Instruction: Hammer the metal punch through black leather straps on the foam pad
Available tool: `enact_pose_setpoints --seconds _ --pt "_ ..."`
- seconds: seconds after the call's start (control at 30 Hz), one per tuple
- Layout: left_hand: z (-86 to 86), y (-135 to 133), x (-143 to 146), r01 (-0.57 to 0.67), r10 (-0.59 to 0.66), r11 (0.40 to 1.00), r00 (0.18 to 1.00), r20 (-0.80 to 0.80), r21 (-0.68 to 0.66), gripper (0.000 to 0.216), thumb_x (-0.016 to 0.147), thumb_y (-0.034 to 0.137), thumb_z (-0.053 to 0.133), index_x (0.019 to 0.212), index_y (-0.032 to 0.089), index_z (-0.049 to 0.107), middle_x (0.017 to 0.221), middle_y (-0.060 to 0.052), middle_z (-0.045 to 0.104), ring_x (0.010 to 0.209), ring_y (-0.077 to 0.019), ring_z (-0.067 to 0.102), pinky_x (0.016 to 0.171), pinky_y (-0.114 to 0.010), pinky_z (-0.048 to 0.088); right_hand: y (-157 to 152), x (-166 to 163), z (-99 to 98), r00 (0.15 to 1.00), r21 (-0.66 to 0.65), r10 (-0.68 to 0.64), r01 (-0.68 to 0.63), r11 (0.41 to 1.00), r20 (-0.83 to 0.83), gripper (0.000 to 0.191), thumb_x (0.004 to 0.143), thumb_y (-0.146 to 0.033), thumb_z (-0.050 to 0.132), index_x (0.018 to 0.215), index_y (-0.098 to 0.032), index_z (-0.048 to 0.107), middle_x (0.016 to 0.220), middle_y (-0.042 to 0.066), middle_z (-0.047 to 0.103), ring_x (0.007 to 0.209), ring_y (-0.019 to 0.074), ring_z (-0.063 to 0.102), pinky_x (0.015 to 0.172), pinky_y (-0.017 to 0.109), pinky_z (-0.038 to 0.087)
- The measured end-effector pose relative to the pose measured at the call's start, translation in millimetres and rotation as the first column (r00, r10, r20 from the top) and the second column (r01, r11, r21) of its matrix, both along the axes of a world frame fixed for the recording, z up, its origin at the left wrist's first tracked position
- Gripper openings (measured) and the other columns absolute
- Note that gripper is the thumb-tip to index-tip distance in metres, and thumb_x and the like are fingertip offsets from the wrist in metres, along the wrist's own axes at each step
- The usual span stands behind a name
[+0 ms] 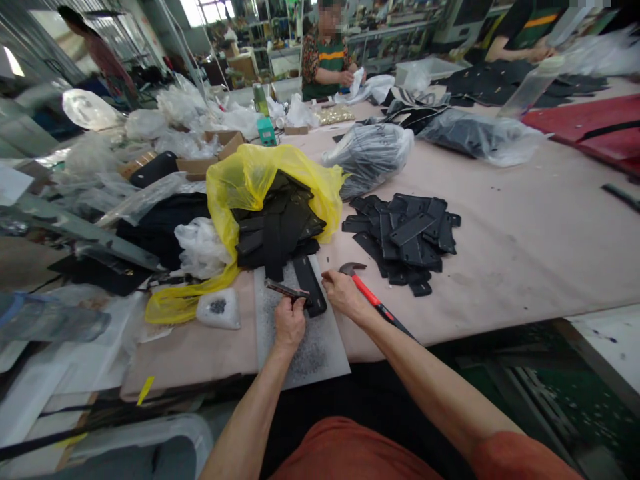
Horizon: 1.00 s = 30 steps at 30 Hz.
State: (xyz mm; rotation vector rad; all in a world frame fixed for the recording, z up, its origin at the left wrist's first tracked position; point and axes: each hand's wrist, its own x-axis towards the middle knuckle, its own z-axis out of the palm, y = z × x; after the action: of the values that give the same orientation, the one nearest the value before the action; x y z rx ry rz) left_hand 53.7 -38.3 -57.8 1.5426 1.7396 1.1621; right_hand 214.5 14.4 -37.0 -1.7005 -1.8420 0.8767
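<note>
My left hand [290, 325] is closed on a narrow metal bar-like tool [283, 289], which lies across a black strip [316, 300] with holes. The strip rests on a white board [330, 357] speckled with dark bits. Just right of the strip, my right hand [343, 293] is closed, fingertips pinched together; whatever they hold, if anything, is too small to make out. A claw hammer [367, 291] with a red and black handle lies beside that hand, partly behind the forearm. Farther right is a pile of black strips [407, 233].
A yellow plastic bag [240, 173] full of dark strips stands behind the board. To its left sit a white bag [203, 247] and a small clear bag of dark bits [219, 309]. Behind lie a grey wrapped bundle [373, 157] and a red sheet [590, 130]. Co-workers are across the table.
</note>
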Motion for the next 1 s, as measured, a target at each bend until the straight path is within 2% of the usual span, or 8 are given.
enact_pose_setpoints --seconds 0.23,0.43,0.5,0.67,0.8,1.0 --pt "-3.1 -0.1 -1.5 -0.001 0.001 1.000 0.999 0.037 0.004 0.020 0.086 0.023 0.054 0.095 0.017 0.071 0.093 -0.007 0.074 0.089 -0.0222 0.070 0.083 -0.035 0.055 13.6 -9.8 1.3 0.998 -0.041 -0.009 0.011 0.999 0.055 0.028 0.078 -0.013 0.056 0.103 -0.014 0.070 0.095 0.010 0.073 0.093 0.0215 0.068 0.082 0.028 0.049" --pt "-6.5 0.1 -1.2 0.099 -0.101 0.995 0.985 0.142 0.018 0.019 0.084 0.022 0.057 0.094 0.018 0.072 0.095 -0.006 0.075 0.091 -0.0209 0.070 0.085 -0.035 0.056 4.9 -3.5 -2.7 1.000 -0.050 0.005 -0.005 0.999 0.000 0.033 0.073 -0.012 0.060 0.106 -0.017 0.068 0.090 0.004 0.074 0.083 0.0173 0.068 0.075 0.024 0.050" --pt "-7.3 -0.6 -1.1 0.126 -0.128 0.992 0.979 0.161 0.022 0.019 0.084 0.023 0.057 0.094 0.019 0.073 0.096 -0.005 0.074 0.092 -0.0209 0.069 0.085 -0.034 0.056 -4.5 0.1 -6.5 1.000 -0.001 0.019 -0.019 1.000 -0.024 0.032 0.075 -0.011 0.058 0.105 -0.019 0.068 0.094 0.004 0.073 0.084 0.0175 0.067 0.076 0.025 0.050" --pt "-5.8 -2.6 -1.5 0.154 -0.154 0.988 0.974 0.168 0.011 0.019 0.085 0.024 0.057 0.096 0.020 0.073 0.097 -0.005 0.074 0.094 -0.0209 0.069 0.085 -0.034 0.056 -31.4 12.1 -28.8 0.988 0.272 0.091 -0.053 0.961 -0.125 0.046 0.073 -0.005 0.055 0.116 -0.021 0.064 0.110 0.006 0.069 0.100 0.0218 0.059 0.088 0.035 0.047" --pt "-4.0 -2.5 -1.1 0.160 -0.158 0.987 0.977 0.142 -0.002 0.019 0.085 0.025 0.058 0.096 0.019 0.073 0.097 -0.005 0.074 0.094 -0.0207 0.069 0.087 -0.035 0.056 -43.2 19.1 -40.0 0.962 0.303 0.128 -0.051 0.951 -0.240 0.054 0.077 -0.007 0.056 0.128 -0.025 0.056 0.122 0.004 0.064 0.110 0.0221 0.055 0.095 0.040 0.043" --pt "-1.7 -1.5 0.9 0.162 -0.160 0.987 0.983 0.095 -0.015 0.020 0.086 0.028 0.058 0.095 0.018 0.072 0.099 -0.007 0.074 0.096 -0.0205 0.068 0.089 -0.036 0.055 -44.5 21.1 -37.4 0.951 0.290 0.107 -0.020 0.957 -0.289 0.051 0.078 -0.009 0.057 0.126 -0.024 0.057 0.120 0.005 0.065 0.110 0.0220 0.055 0.096 0.041 0.041"
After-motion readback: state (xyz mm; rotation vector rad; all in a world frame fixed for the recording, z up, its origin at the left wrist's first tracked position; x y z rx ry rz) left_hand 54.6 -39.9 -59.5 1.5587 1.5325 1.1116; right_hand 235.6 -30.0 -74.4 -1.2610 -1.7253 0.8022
